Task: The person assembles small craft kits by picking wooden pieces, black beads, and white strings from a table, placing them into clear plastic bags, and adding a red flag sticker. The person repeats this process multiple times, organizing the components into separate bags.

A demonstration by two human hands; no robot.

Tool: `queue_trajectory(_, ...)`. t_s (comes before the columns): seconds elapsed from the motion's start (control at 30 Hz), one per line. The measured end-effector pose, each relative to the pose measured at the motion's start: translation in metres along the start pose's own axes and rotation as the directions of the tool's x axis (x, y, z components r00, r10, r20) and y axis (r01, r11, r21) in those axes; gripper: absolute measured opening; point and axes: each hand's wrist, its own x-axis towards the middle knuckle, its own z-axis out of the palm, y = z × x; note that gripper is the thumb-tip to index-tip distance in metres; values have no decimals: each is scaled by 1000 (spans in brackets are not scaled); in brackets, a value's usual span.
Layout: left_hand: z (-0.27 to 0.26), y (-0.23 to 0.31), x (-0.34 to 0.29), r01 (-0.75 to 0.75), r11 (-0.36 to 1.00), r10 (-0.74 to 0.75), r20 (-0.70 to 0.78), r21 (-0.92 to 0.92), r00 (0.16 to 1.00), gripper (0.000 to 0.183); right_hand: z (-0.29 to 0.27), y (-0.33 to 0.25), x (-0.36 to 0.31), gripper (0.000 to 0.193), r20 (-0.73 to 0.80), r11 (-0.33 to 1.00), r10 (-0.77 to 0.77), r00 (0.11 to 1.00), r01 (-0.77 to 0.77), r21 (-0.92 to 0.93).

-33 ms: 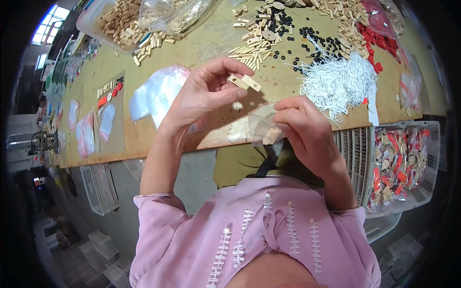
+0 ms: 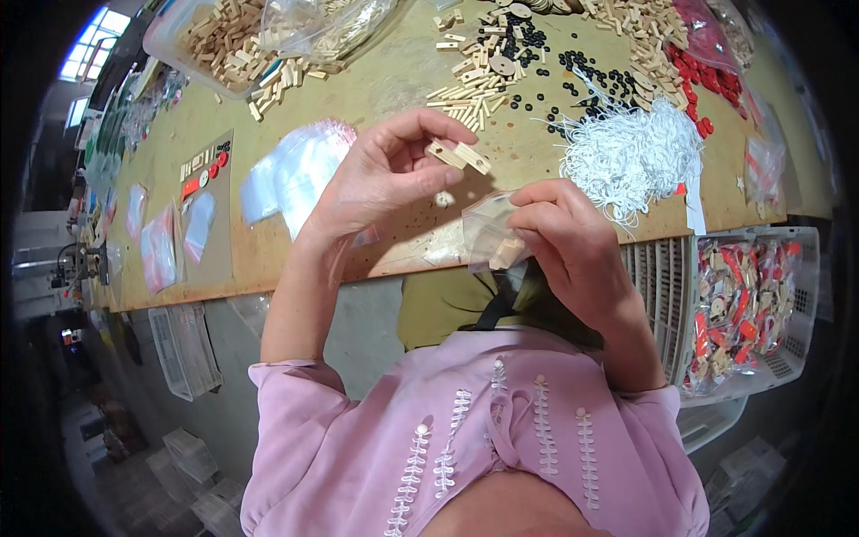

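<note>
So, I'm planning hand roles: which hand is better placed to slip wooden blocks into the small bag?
Probably the left hand: it holds wooden blocks near the small clear bag, which the right hand grips.

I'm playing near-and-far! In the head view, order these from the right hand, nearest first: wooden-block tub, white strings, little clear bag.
1. Little clear bag: pinched in the right hand.
2. White strings: ahead, to its right.
3. Wooden-block tub: far ahead, to its left.
</note>
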Motion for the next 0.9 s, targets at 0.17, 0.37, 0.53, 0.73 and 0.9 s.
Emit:
queue_trajectory(0.17, 9, 15, -10, 92, 994, -93, 9, 65, 996, 36, 4, -2, 0, 13, 27, 1000, 11, 1000, -10, -14)
queue_trajectory(0.37, 19, 7, -16, -165, 916, 173, 9, 366, 985, 24, 9, -5, 1, 10, 66, 998, 53, 996, -50, -37)
queue_trajectory(0.53, 27, 18, -19, -293, 730, 305, 90, 618, 948, 23, 11, -4, 1, 9, 101, 997, 68, 993, -64, -43)
queue_trajectory(0.73, 27, 18, -23, -263, 781, 258, 92, 567, 962, 22, 13, -2, 1, 11, 90, 997, 66, 994, -62, -51)
queue_trajectory(0.9, 22, 18, -24, -268, 740, 238, 132, 617, 962, 24, 12, -5, 1, 15, 64, 999, 52, 997, -52, -4)
